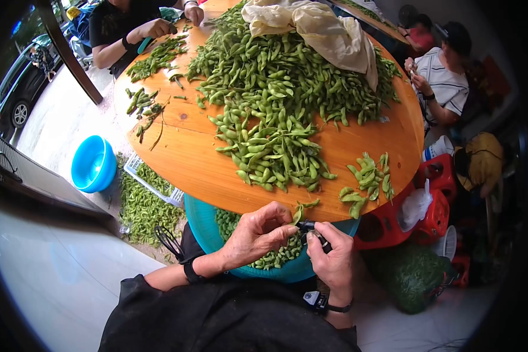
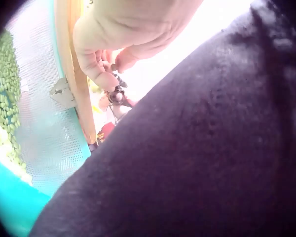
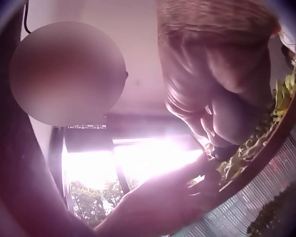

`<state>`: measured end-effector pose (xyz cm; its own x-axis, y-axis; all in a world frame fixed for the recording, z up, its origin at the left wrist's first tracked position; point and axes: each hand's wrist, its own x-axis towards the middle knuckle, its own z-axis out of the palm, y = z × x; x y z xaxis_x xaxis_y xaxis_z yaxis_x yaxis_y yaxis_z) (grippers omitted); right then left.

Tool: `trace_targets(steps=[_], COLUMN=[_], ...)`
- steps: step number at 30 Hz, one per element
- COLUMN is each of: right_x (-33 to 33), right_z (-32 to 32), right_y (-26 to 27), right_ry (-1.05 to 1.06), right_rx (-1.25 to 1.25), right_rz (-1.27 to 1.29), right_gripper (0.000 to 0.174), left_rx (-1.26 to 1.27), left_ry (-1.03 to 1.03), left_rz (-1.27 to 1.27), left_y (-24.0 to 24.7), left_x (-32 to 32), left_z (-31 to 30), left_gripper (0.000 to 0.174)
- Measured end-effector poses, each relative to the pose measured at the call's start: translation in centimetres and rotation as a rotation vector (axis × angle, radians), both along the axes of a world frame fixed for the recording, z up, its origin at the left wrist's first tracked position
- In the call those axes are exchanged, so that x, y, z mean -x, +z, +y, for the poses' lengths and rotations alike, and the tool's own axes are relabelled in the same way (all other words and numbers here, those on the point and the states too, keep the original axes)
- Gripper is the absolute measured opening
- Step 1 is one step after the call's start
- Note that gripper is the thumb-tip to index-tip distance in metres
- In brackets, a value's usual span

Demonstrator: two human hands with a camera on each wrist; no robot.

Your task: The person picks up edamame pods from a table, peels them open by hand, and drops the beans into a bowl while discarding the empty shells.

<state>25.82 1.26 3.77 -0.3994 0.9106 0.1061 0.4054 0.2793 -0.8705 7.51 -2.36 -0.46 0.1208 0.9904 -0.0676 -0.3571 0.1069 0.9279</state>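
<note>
Over the near edge of the wooden table, my left hand pinches a green soybean pod between thumb and fingertips. Close against it, my right hand grips a small black tool, its fingers curled round the handle; I cannot tell the tool's exact kind. Both hands meet fingertip to fingertip. Below them sits a teal basin with shelled green beans inside. A large heap of pods covers the table's middle, and a small pile of pods lies to its right.
A pale cloth sack lies on the heap. Across the table another person's hands work beside loose pods. On the floor at left are a blue basin and scattered pods. Red stools and a green net bag stand right.
</note>
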Motion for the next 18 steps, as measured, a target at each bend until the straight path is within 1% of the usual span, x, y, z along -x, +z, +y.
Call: trace_targets(steps=[2, 4, 5, 6, 7, 9, 10, 11, 12, 13, 14, 16, 17, 18], right_x=[0.0, -0.1, -0.1, 0.0, 0.0, 0.0, 0.0, 0.0, 0.1, 0.1, 0.3, 0.6, 0.9, 1.2], right_z=[0.3, 0.6, 0.6, 0.4, 0.4, 0.3, 0.3, 0.4, 0.5, 0.6, 0.7, 0.7, 0.7, 0.7], right_y=[-0.9, -1.2, -1.0, -0.7, -0.6, -0.6, -0.7, -0.9, -1.2, -1.4, -1.4, -1.3, -1.2, -1.1], right_ry=[-0.001, 0.013, 0.011, 0.004, -0.004, 0.007, 0.017, 0.016, 0.031, 0.045, 0.045, 0.054, 0.054, 0.025], right_rx=[0.016, 0.136, 0.136, 0.223, 0.311, 0.317, 0.323, 0.324, 0.225, 0.125, 0.125, 0.045, 0.045, -0.027], right_rz=[0.031, 0.086, 0.085, 0.132, 0.18, 0.175, 0.17, 0.17, 0.124, 0.077, 0.078, 0.031, 0.031, -0.001], right_gripper=[0.015, 0.015, 0.015, 0.015, 0.015, 0.014, 0.014, 0.014, 0.015, 0.015, 0.015, 0.017, 0.017, 0.017], left_rx=[-0.012, -0.027, -0.077, -0.127, -0.127, -0.368, -0.368, -0.428, -0.489, -0.489, -0.48, -0.471, -0.399, -0.326], left_ry=[0.01, 0.017, 0.038, 0.059, 0.059, 0.284, 0.283, 0.284, 0.285, 0.285, 0.29, 0.294, 0.328, 0.361], left_rz=[0.013, 0.022, 0.122, 0.222, 0.222, 0.458, 0.457, 0.559, 0.662, 0.662, 0.682, 0.701, 0.66, 0.618], left_y=[-0.1, -0.4, -0.5, -0.6, -0.7, -0.9, -0.9, -0.8, -0.7, -0.5, -0.3, 0.2, 0.6, 0.8], left_x=[0.0, 0.1, 0.1, 0.1, 0.0, -0.5, -0.4, -0.1, 0.2, 0.3, 0.5, 0.4, 0.2, 0.1], left_z=[-0.1, -0.1, -0.3, -0.4, -0.4, -0.4, -0.4, -0.4, -0.4, -0.3, -0.3, -0.5, -0.6, -0.7], left_gripper=[0.01, 0.01, 0.012, 0.015, 0.015, 0.026, 0.026, 0.029, 0.032, 0.032, 0.031, 0.029, 0.028, 0.026])
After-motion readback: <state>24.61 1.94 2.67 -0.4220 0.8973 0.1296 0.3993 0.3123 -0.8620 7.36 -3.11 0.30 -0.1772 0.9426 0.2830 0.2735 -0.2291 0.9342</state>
